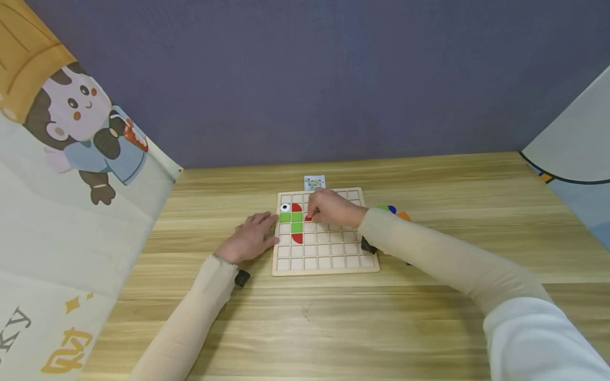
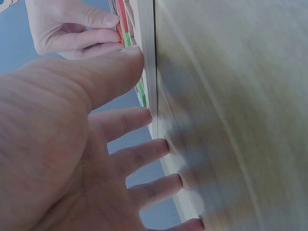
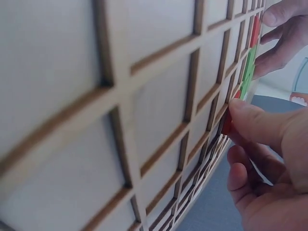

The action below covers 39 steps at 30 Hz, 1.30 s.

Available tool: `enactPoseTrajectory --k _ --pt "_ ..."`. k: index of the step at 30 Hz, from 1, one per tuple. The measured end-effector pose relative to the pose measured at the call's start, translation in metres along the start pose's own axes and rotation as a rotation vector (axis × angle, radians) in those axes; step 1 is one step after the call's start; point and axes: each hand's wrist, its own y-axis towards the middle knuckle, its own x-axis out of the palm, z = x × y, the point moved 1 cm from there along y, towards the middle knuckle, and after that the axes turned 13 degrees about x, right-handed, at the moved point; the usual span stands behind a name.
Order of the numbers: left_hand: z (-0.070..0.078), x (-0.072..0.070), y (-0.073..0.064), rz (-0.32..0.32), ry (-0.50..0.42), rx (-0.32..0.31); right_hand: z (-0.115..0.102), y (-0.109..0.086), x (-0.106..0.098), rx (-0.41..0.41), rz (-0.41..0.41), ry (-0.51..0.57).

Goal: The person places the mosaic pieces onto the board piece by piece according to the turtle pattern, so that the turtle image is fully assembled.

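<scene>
A wooden grid board point(image 1: 324, 248) lies on the table. At its left are a white eye tile point(image 1: 285, 207), green square tiles point(image 1: 296, 227) and two red curved tiles point(image 1: 297, 238). My right hand point(image 1: 332, 206) pinches a red tile point(image 3: 227, 122) between thumb and forefinger, right at a grid cell beside the green tiles. The left hand point(image 1: 250, 237) rests at the board's left edge with its fingers spread, fingertips down by the rim in the left wrist view.
Behind the board lies a small picture card point(image 1: 314, 182). Several coloured pieces, among them an orange one point(image 1: 403, 216), lie to its right, partly hidden by the right forearm. A dark wall point(image 1: 333, 79) borders the table's back edge.
</scene>
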Motion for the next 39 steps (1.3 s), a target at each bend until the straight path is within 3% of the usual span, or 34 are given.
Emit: enactPoseTrajectory --k 14,24,31,39 --pt "0.001 0.0 -0.003 -0.008 0.0 0.007 -0.006 -0.008 0.001 -0.038 0.027 -0.039" --pt "0.001 0.001 -0.006 -0.01 0.009 0.032 -0.002 -0.022 -0.005 0.012 -0.002 0.052" --pt "0.0 0.002 -0.009 -0.005 0.007 0.044 0.003 -0.037 -0.016 0.036 0.038 0.073" --pt "-0.003 0.003 -0.013 -0.002 0.011 0.049 0.023 -0.059 -0.033 0.112 0.087 0.084"
